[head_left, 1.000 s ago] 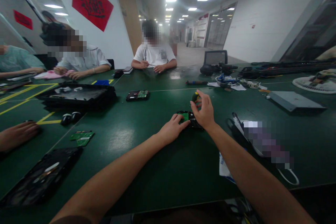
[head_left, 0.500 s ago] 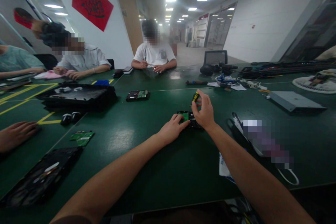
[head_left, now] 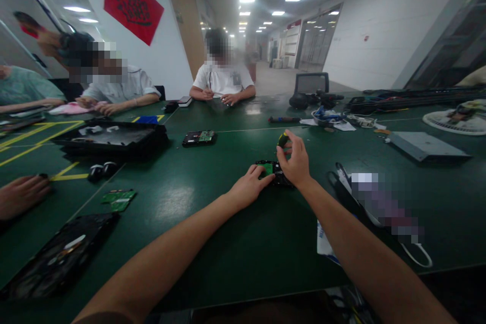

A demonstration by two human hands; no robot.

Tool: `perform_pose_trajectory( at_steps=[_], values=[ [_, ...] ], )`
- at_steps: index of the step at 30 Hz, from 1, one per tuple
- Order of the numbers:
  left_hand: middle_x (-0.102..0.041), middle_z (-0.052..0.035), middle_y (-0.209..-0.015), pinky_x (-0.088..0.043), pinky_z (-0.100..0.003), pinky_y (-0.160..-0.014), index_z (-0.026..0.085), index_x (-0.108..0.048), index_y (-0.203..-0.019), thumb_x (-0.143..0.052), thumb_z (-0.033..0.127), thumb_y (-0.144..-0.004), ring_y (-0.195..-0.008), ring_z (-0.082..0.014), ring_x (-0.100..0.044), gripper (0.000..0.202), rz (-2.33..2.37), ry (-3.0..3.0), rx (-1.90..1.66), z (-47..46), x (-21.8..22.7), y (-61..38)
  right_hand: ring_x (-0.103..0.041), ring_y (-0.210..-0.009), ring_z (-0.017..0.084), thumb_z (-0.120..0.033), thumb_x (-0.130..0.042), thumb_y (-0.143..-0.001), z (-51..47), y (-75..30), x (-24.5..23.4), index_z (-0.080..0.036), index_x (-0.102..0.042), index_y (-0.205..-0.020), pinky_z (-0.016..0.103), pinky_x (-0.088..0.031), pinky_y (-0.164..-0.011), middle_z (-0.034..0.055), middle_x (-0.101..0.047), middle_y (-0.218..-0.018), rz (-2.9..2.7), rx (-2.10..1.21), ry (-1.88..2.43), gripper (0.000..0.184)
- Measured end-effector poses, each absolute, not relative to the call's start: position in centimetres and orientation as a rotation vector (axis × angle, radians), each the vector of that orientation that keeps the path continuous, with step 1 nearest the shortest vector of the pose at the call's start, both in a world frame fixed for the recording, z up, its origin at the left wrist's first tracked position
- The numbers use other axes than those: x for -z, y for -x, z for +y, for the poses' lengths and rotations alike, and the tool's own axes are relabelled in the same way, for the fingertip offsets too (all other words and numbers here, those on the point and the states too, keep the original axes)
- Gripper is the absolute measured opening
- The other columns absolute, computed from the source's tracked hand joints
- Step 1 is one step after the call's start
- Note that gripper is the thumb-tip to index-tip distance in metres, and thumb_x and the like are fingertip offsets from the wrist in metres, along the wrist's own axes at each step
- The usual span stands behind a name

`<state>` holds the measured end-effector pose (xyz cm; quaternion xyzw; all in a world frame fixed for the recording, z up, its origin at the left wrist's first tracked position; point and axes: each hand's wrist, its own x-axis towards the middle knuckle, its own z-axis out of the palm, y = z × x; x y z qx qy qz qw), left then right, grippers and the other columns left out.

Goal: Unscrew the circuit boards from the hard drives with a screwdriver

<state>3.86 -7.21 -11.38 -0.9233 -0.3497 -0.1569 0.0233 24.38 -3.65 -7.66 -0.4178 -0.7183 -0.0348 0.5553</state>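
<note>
My left hand [head_left: 250, 182] holds down the near left side of a small black hard drive [head_left: 283, 178] with a green circuit board [head_left: 269, 168], which lies flat on the table. Above its right part, my right hand [head_left: 295, 159] grips a yellow-and-black screwdriver [head_left: 283, 139] between thumb and fingers. The handle stands nearly upright. I cannot make out where the screwdriver's tip meets the drive, as my fingers cover much of that area.
Left of my hands lie another drive [head_left: 199, 137], a black tray [head_left: 114, 136], a loose green board [head_left: 119, 199] and a large black casing [head_left: 61, 253]. A grey metal box [head_left: 427, 146] sits at right. Another person's hand [head_left: 25, 195] rests at far left; several people sit around.
The screwdriver handle has turned a little between my right fingers, showing less yellow. My left hand stays in place. At far left, the other person's hand has shifted slightly left.
</note>
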Motion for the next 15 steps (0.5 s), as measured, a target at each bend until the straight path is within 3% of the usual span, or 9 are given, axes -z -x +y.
perform_pose_trajectory(
  at_steps=[15],
  values=[
    [-0.045, -0.012, -0.137, -0.052, -0.047, -0.101, 0.029, -0.047, -0.149, -0.047, 0.017, -0.101, -0.132, -0.0302, -0.04, 0.049, -1.064, 2.869, 0.492, -6.97, 11.63, -3.81, -0.064, -0.093, 0.024, -0.031, -0.058, -0.096, -3.92, -24.36, 7.4, -0.026, -0.041, -0.151, 0.043, -0.065, -0.073, 0.0142, -0.054, -0.129, -1.703, 0.091, 0.984, 0.058]
  ],
)
